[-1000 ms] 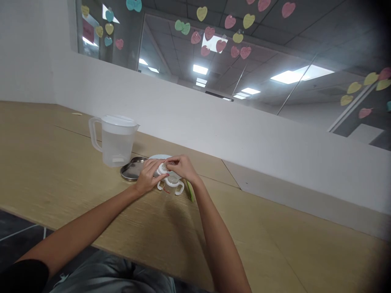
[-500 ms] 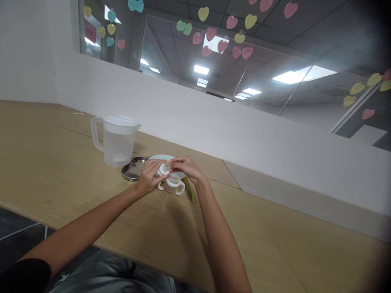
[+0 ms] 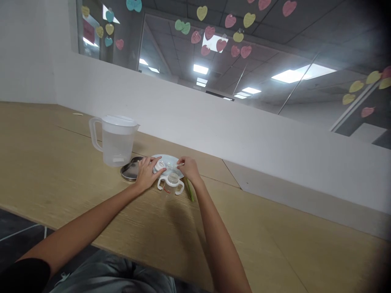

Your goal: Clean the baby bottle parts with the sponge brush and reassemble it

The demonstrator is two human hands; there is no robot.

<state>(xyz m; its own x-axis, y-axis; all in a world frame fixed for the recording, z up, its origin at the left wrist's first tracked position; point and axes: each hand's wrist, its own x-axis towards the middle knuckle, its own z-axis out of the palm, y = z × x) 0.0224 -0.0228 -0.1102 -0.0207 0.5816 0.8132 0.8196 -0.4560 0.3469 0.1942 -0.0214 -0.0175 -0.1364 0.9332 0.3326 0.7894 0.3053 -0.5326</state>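
My left hand (image 3: 147, 173) rests on the wooden table (image 3: 76, 195) with its fingers closed on a small white ring-shaped cap (image 3: 159, 165) at the edge of a pale blue plate (image 3: 168, 159). My right hand (image 3: 188, 167) pinches something small and clear over the plate's right side; I cannot make out what it is. Between the hands, just in front of the plate, stands a small clear cup with two white handles (image 3: 171, 182). A small red item (image 3: 166, 190) lies by the cup.
A clear plastic pitcher (image 3: 115, 139) with a white lid stands to the left. A metal tray (image 3: 131, 170) lies beside the plate. A green stick (image 3: 190, 191) lies right of the cup. A white wall runs along the table's far edge.
Both hands have lowered and drawn apart over the plate. The white cap, earlier held up between both hands above the cup, is now down at the plate under my left fingers.
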